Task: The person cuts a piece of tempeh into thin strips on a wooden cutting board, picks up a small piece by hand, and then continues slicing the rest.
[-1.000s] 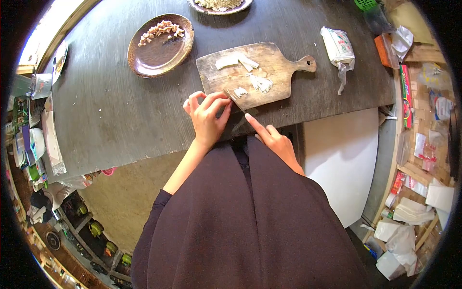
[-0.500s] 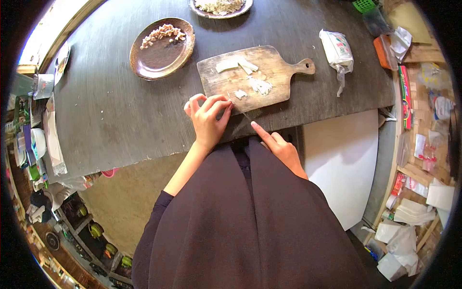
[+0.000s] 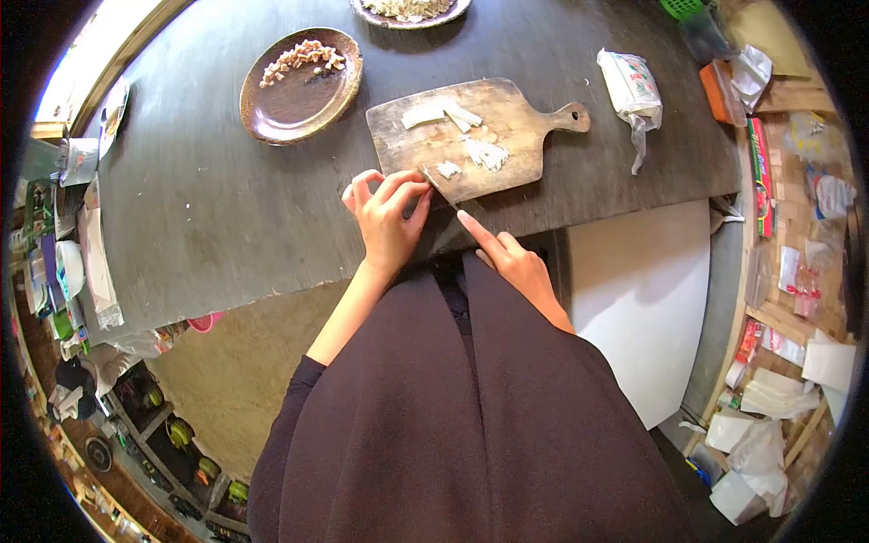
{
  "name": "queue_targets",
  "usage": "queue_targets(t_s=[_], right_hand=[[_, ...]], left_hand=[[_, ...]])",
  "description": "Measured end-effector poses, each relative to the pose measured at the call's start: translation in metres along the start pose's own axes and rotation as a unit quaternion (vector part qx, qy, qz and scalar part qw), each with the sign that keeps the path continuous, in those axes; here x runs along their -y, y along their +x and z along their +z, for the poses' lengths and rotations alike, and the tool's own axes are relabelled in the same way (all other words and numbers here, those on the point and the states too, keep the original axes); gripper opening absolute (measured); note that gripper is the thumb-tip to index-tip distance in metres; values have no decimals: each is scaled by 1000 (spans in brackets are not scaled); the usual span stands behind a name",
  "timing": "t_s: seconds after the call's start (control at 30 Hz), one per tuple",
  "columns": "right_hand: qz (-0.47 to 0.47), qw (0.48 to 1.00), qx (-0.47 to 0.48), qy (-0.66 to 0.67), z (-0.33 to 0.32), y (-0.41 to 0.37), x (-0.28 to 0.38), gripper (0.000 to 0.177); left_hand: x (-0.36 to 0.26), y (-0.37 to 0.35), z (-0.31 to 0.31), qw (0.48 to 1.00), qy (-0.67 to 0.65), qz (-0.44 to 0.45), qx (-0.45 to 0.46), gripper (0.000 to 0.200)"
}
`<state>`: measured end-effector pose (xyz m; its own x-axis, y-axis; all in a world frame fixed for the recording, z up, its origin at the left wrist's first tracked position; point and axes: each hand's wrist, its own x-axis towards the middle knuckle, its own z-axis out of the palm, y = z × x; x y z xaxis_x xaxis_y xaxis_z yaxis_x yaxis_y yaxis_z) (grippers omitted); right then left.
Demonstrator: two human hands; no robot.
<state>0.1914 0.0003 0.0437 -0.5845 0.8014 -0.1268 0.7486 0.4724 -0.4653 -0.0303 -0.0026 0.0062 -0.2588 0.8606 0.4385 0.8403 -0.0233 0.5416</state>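
A paddle-shaped wooden cutting board (image 3: pixel 507 109) lies near the table's front edge. On it are white strips (image 3: pixel 424 115), a heap of thinly cut white pieces (image 3: pixel 487 155) and a smaller heap (image 3: pixel 448 169). My right hand (image 3: pixel 518 267) is closed around a knife, index finger stretched along it; the handle is hidden in my palm. The knife's blade (image 3: pixel 441 187) slants across the board's near left corner. Beside the blade, my left hand (image 3: pixel 389 217) is closed with bent fingers at that corner. What its fingertips hold is hidden.
A brown plate (image 3: pixel 294 113) with small pinkish-brown pieces stands behind the board to the left. Another plate (image 3: pixel 407 20) with pale shreds is at the back. A white plastic package (image 3: pixel 629 86) lies right of the board handle. Cluttered shelves line both sides.
The knife blade has come up over the board's near left corner, beside my left fingers. My right hand has shifted slightly left and up. The view has tilted a little.
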Motion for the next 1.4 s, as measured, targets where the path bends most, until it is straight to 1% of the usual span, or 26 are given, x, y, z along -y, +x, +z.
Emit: queue_targets(t_s=[0.1, 0.3, 0.37, 0.47, 0.67, 0.77, 1.17, 1.27, 1.4], right_hand=[[-4, 1000, -19, -3, 3, 0, 2, 71], [5, 1000, -12, 17, -4, -14, -8, 69], [30, 999, -20, 27, -5, -9, -9, 68], [9, 999, -18, 46, -6, -10, -10, 67], [-3, 999, 3, 37, -4, -11, -8, 67], [-11, 998, -4, 58, -1, -11, -8, 68], [-2, 998, -3, 57, -9, -10, -10, 65], [-11, 998, -15, 52, -19, -3, -6, 64], [-6, 999, -7, 42, -31, 2, -1, 63]], left_hand=[[0, 1, -2, 1000, 3, 1, 1, 16], [-3, 0, -3, 1000, 11, -1, 0, 13], [-4, 0, -4, 1000, 19, 1, -6, 12], [-3, 0, -3, 1000, 17, 8, -11, 11], [-4, -1, -4, 1000, 21, 4, -7, 12], [-4, -1, -3, 1000, 23, 11, -5, 12], [-1, -1, -3, 999, 24, 17, -11, 12], [0, -1, -3, 1000, 18, 21, -11, 12], [1, 0, -3, 999, 17, 25, -9, 12]])
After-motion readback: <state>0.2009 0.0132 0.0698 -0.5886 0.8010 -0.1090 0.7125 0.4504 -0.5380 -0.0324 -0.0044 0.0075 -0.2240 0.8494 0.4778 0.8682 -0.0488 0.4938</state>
